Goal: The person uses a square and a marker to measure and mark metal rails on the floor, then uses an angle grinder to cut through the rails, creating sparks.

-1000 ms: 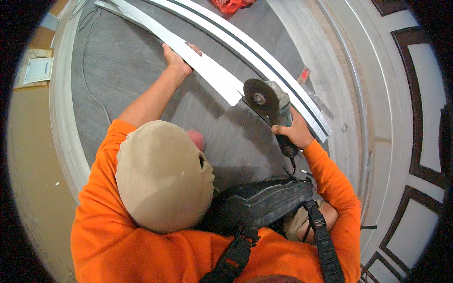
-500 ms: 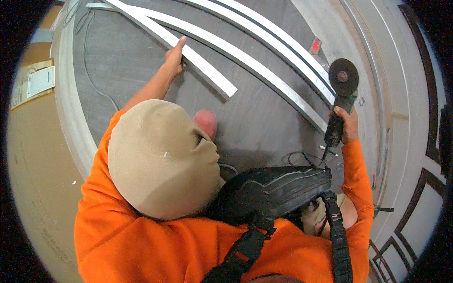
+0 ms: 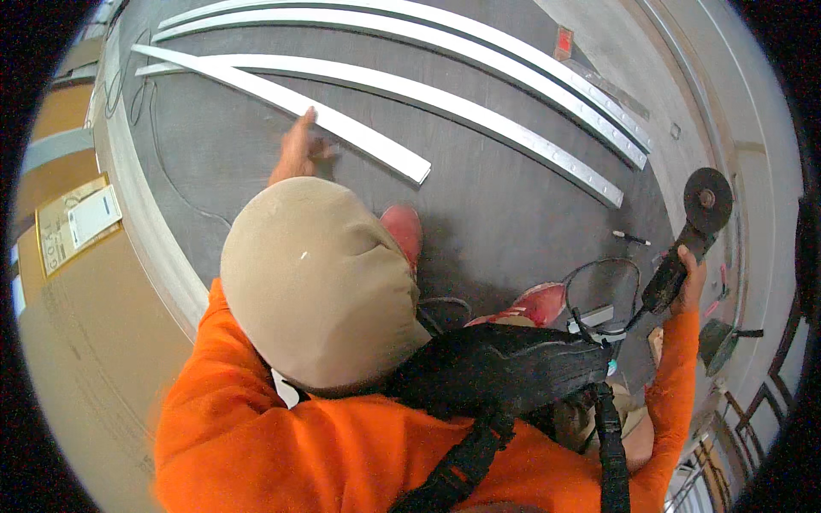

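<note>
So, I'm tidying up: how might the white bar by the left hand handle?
The white bar seems stiff, showing no kinks; being long, it'd likely swing if lifted by one end. Its flat top suggests little rolling.

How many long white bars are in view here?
4: a slanting bar at the left hand; a middle bar, which it crosses near their left ends; farther off, an inner bar and an outer bar, side by side. None looks hidden.

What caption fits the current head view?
Right hand gripping an angle grinder, left hand at a white bar on grey floor.
</note>
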### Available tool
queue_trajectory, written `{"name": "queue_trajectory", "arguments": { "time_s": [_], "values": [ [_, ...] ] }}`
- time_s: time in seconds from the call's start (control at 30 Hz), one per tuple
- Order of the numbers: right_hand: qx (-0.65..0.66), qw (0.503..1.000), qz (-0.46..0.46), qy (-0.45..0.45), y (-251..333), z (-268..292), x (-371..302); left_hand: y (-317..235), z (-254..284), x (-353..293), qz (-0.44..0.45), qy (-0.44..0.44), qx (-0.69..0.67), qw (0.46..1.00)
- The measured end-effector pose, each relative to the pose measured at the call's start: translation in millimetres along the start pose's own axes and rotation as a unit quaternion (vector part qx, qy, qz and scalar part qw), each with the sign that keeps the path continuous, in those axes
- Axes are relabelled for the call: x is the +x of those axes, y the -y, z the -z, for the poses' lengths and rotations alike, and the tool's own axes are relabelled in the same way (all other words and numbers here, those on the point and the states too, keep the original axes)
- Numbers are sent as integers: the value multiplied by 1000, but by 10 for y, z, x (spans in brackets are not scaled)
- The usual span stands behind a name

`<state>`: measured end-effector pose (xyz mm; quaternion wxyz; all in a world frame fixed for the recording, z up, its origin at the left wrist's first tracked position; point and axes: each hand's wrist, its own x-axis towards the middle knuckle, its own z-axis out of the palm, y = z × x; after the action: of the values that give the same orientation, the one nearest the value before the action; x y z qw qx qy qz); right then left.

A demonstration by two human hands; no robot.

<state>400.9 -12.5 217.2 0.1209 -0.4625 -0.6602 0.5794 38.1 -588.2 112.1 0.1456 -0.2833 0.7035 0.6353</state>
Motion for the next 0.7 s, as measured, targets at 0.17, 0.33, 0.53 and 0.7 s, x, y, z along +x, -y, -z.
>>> {"name": "queue_trajectory", "arguments": {
  "time_s": [0.17,0.33,0.53,0.7],
  "values": [
    [27,998,-51,-11,38,159,-279,-206,-487,602,9,95,92,991],
    [47,996,-64,-40,25,264,-370,-459,-1246,1190,9,143,167,975],
    [45,997,-46,-53,140,130,-485,-420,-1488,1528,66,134,241,959],
    [36,995,-74,-55,3,262,-460,-477,-1459,1381,10,168,289,942]
  ]
}}
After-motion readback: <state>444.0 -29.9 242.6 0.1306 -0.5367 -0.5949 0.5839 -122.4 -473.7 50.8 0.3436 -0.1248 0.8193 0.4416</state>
